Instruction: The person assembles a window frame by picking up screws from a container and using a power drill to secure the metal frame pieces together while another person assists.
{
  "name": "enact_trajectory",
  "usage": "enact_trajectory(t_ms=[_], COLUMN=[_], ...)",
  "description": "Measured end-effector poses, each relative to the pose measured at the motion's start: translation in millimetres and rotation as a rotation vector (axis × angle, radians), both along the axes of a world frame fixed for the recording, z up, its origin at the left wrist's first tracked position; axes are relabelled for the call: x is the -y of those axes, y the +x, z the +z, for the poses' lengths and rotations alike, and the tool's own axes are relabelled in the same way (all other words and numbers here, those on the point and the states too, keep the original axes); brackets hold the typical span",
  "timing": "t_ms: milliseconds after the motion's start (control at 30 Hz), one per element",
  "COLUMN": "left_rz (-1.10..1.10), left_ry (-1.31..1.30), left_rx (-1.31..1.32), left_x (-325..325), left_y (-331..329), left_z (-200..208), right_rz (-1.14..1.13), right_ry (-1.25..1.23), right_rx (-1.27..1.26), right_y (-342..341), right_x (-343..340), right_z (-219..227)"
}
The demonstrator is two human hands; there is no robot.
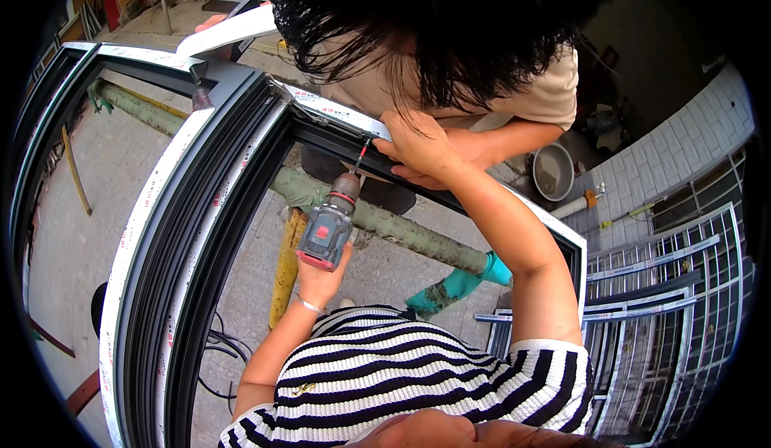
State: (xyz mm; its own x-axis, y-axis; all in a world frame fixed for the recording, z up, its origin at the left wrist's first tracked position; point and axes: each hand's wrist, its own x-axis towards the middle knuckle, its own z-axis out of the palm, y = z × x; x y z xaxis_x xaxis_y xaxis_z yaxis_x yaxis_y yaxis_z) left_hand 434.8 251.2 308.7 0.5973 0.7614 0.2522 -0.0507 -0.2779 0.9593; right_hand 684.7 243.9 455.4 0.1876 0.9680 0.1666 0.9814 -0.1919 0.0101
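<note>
My left hand point(321, 278) is wrapped round the grip of a grey and red cordless drill point(328, 227). Its long bit point(363, 156) points away from me and meets the inner side of a dark window frame's point(277, 139) far rail. Right beside the bit's tip, my right hand point(416, 144) is closed over that rail, fingertips curled against it. Any screw at the tip is too small to make out. White protective film point(333, 109) covers the rail's top. Close to my right hand, a co-worker's forearm point(502, 141) lies across the rail, their hand partly hidden beneath mine.
A co-worker in a beige shirt point(526, 90) leans over the frame's far side. Green wrapped pipes point(401, 227) and a yellow post point(287, 267) stand beneath the frame. Black cable point(227, 347) lies on the floor. At right are metal grilles point(666, 319) and a grey basin point(553, 171).
</note>
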Motion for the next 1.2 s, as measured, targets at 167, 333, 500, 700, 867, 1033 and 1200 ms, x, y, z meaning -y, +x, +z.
enact_trajectory(t_ms=[167,333,500,700,867,1033,1200], left_rz=[-0.004,0.024,-0.012,-0.033,-0.028,-0.037,-0.031], left_ry=[-0.069,-0.07,0.084,0.137,0.185,0.176,0.185], left_rx=[0.021,0.03,-0.046,-0.06,-0.045,-0.04,-0.04], left_x=[4.2,4.5,3.4,2.4,0.6,-0.1,-0.5], left_y=[-0.5,1.9,0.8,2.1,0.5,1.1,1.4], left_z=[7.0,9.0,10.1,2.3,-0.1,-9.3,-6.3], right_rz=[0.042,0.183,0.057,0.151,0.412,0.86,1.095], right_ry=[0.031,0.001,-0.104,-0.125,-0.131,-0.224,-0.359], right_rx=[0.014,-0.075,-0.255,-0.234,-0.079,0.361,0.581], right_y=[5.5,18.9,19.0,26.2,38.9,58.9,76.5], right_x=[-2.6,-6.6,-16.9,-12.8,-1.1,26.6,35.9], right_z=[-4.8,0.0,8.8,3.9,-5.1,-3.1,-13.0])
